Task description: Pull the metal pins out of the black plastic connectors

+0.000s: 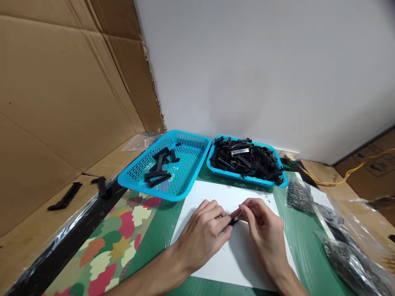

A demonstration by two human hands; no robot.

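Over a white sheet [212, 267], my left hand [205, 228] is closed with its fingers pinching a small black plastic part [234, 221]. Most of that part is hidden behind the fingers. My right hand [263, 230] meets it from the other side, thumb and forefinger pinched on a thin metal piece [249, 202] whose lower end reaches the black part. Whether this slim piece is a tool or a fitting, I cannot tell. The fingertips of both hands are close together, low above the paper.
Behind the sheet, a blue basket [226, 175] is heaped with black plastic parts [243, 158]. Left of it, another blue basket [188, 191] holds several. Bags of small metal pieces [298, 196] lie on the right. Loose black parts [66, 197] rest on cardboard at left.
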